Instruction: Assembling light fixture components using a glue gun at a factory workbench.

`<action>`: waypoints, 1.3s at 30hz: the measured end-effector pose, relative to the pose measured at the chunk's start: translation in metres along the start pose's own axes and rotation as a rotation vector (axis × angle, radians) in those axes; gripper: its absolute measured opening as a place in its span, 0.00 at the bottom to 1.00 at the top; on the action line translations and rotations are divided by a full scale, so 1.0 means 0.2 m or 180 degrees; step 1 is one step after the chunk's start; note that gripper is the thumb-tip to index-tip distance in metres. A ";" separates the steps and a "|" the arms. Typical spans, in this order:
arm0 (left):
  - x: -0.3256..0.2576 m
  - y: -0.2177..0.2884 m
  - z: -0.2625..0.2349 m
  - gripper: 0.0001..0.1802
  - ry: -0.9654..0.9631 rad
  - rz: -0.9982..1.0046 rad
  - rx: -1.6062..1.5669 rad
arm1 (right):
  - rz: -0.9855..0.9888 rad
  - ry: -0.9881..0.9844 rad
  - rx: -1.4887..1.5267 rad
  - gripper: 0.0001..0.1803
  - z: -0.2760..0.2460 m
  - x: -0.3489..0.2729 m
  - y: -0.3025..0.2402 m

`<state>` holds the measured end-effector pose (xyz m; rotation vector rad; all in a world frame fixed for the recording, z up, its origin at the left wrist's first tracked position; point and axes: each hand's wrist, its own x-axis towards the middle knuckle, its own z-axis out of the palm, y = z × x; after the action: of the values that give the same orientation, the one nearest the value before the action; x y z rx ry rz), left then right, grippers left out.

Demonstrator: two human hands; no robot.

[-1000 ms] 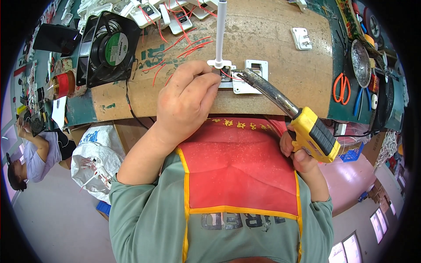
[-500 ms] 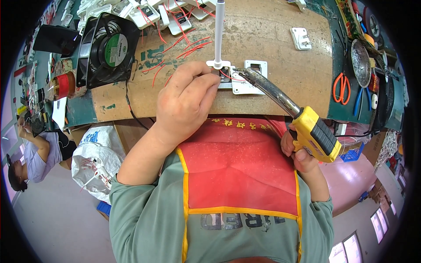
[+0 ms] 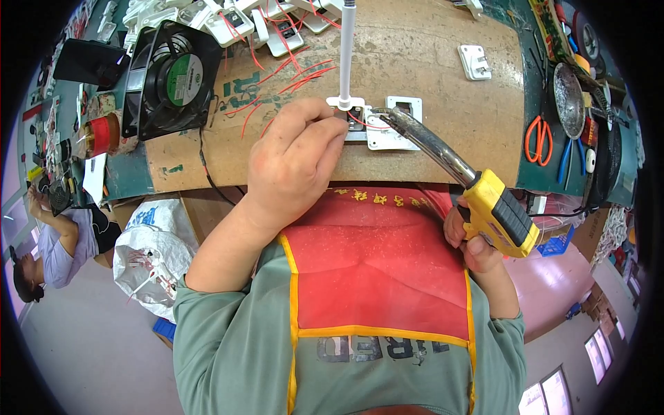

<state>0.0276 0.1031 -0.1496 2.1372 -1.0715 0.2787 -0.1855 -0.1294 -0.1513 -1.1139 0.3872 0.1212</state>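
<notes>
Two hands are at work in my view: my left hand and my right hand. One yellow soldering gun sits in the right hand, fingers wrapped tight round its grip, its long metal barrel reaching far and left so the tip meets one small white switch part. That part lies on the brown cardboard sheet covering the table, right at my left fingertips, which are pinched narrow on its near left edge. One white vertical tube comes down onto the same part from the far side. Just right of it lies one white square frame, and one more white plate lies farther off to the right. Several loose red wires trail left of the part. One black square fan with a round green label stands at the far left, with one red tape roll beside it. One pair of orange-handled scissors lies at the right. One white plastic sack with blue print sits below the table's near left edge.
</notes>
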 end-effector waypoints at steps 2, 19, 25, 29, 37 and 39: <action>0.00 0.01 -0.01 0.12 0.0012 0.0015 0.0012 | 0.0007 -0.0001 -0.0008 0.44 0.00 0.00 -0.01; 0.11 -0.14 -0.02 0.06 -0.0313 -0.1492 0.0669 | -0.0202 0.0118 0.0031 0.42 -0.01 0.00 -0.01; 0.10 -0.13 -0.03 0.05 -0.0304 -0.1406 0.0812 | -0.0170 0.0096 0.0014 0.43 -0.02 0.00 -0.02; 0.06 -0.15 -0.07 0.05 -0.0064 -0.0866 0.1133 | -0.0184 0.0061 0.0015 0.43 -0.02 0.00 -0.02; 0.03 -0.06 -0.15 0.05 -0.0039 -0.1060 0.0449 | -0.0164 0.0017 -0.0031 0.42 -0.03 -0.01 0.01; 0.02 -0.04 -0.17 0.05 0.0024 -0.0996 0.0226 | -0.0136 0.0007 -0.0045 0.43 -0.02 -0.01 0.01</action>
<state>0.0400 0.1260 -0.1270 2.3256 -0.7168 0.1780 -0.1895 -0.1325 -0.1544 -1.1357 0.3648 0.0854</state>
